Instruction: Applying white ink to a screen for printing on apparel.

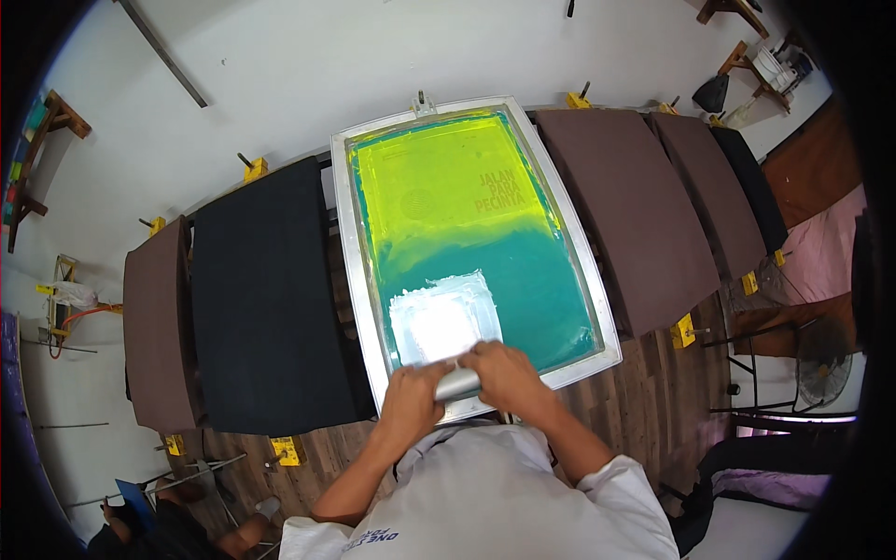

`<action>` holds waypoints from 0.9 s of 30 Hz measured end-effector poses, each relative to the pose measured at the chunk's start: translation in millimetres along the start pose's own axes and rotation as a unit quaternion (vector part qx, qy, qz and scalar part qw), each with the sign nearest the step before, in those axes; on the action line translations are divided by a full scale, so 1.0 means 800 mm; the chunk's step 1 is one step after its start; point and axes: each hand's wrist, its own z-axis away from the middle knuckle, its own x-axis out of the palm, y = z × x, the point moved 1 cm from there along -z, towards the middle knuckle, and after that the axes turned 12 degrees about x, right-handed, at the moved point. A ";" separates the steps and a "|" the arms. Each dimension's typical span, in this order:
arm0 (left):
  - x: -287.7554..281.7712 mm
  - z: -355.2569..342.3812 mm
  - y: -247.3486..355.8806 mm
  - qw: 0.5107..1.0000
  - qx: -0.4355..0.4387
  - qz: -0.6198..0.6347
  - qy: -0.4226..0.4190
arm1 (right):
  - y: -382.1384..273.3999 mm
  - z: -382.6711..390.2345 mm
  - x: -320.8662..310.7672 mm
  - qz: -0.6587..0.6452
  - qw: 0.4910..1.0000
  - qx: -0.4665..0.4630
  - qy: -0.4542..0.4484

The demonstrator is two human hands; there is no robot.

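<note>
Both of my hands grip a squeegee [457,384] with a rounded silver-grey handle at the near end of a printing screen. My left hand [412,401] is closed around its left end, and my right hand [504,375] around its right end. The squeegee's blade is hidden. Just beyond it, a patch of white ink [441,322] lies on the mesh. The screen mesh [532,299] is teal in its near half and yellow-green in the far half, with faint lettering at the upper right. A silver metal frame [590,303] surrounds it, held by a clamp [422,101] at its far edge.
Left of the screen lie a black fabric-covered board [266,308] and a brown one [157,336]. More brown boards [627,215] stand to the right. Yellow blocks with bolts [287,452] line the rack. A fan [823,366] stands at right; another person's leg [245,539] shows at lower left.
</note>
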 end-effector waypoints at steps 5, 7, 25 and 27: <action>-0.024 -0.063 -0.051 0.993 0.024 0.001 0.113 | 0.001 -0.094 -0.017 0.012 0.997 -0.019 0.067; -0.031 -0.070 -0.055 0.996 -0.004 0.014 0.083 | -0.003 -0.104 -0.021 0.018 0.998 -0.022 0.061; -0.029 -0.020 -0.016 0.994 -0.074 0.071 -0.024 | -0.009 -0.039 -0.014 0.014 1.000 -0.020 0.001; -0.042 -0.037 -0.044 0.999 -0.040 0.030 0.013 | -0.018 -0.075 -0.017 0.021 0.999 -0.033 0.034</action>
